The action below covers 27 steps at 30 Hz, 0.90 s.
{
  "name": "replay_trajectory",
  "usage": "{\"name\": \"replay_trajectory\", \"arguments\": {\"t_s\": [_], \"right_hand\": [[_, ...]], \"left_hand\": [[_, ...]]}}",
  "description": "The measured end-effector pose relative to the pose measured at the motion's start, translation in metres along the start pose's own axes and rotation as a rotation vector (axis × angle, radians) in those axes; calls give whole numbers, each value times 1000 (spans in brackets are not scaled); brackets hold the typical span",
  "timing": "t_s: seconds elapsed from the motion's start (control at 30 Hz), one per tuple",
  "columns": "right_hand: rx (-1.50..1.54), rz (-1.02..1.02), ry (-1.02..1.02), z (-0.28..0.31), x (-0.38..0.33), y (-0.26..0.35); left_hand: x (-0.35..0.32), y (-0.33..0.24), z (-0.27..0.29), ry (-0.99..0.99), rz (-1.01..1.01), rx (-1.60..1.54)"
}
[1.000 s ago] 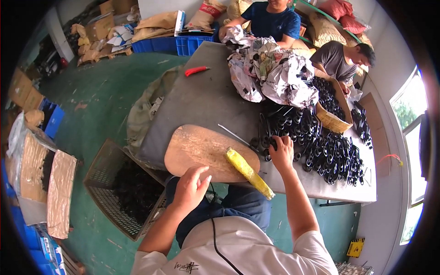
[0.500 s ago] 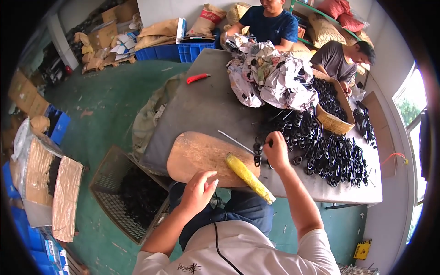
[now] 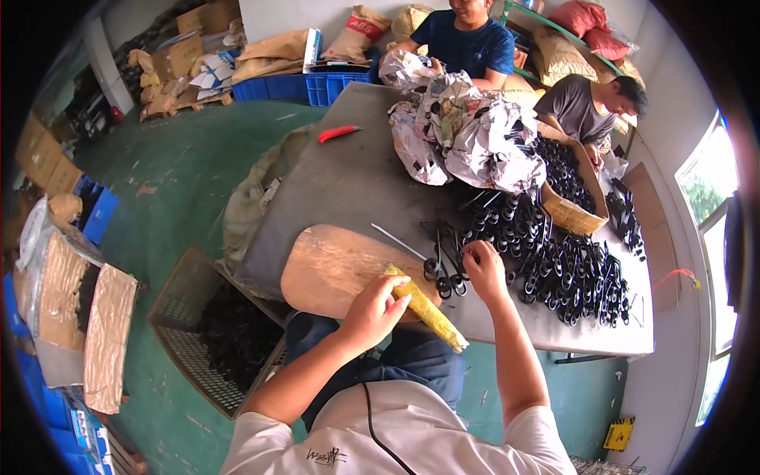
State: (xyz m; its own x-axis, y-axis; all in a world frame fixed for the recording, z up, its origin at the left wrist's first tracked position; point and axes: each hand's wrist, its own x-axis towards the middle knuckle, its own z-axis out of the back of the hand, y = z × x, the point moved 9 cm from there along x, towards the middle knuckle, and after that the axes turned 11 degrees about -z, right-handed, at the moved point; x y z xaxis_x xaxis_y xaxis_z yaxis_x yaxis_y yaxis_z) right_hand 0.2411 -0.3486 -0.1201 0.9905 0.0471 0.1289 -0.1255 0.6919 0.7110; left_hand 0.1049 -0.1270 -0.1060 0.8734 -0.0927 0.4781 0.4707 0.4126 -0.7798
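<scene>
Left hand (image 3: 372, 310) has come up from the lap since a second ago and now closes on the yellow tool (image 3: 426, 309), lying at the wooden board's (image 3: 336, 267) 4 o'clock edge. Right hand (image 3: 484, 271) pinches a black metal piece (image 3: 445, 273) on the desk (image 3: 348, 178), pile of black pieces (image 3: 570, 273) at its 3 o'clock. Tool work on the piece looks imminent.

A red-handled cutter (image 3: 339, 133) lies on the far side of the grey counter (image 3: 340, 190); crumpled newspaper bundles (image 3: 463, 134) are heaped beyond it, a cardboard box (image 3: 571, 214) of black parts beside them, and a wire basket (image 3: 210, 336) stands on the green floor (image 3: 174, 182)
</scene>
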Motion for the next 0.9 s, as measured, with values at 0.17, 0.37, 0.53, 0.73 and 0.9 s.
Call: {"name": "replay_trajectory", "arguments": {"t_s": [0.17,0.37,0.53,0.73,0.9], "right_hand": [[-260,47,-78,-9,35,9],[-77,-298,537,-59,93,-30],[-645,40,403,-94,113,-46],[-306,-150,342,-85,107,-26],[-48,25,-26,-24,90,37]], "left_hand": [[11,-14,-13,28,-86,45],[3,-18,-8,15,-107,60],[-1,-16,-14,49,-71,73],[-6,-17,-11,50,-94,80],[-6,-16,-14,58,-74,81]]}}
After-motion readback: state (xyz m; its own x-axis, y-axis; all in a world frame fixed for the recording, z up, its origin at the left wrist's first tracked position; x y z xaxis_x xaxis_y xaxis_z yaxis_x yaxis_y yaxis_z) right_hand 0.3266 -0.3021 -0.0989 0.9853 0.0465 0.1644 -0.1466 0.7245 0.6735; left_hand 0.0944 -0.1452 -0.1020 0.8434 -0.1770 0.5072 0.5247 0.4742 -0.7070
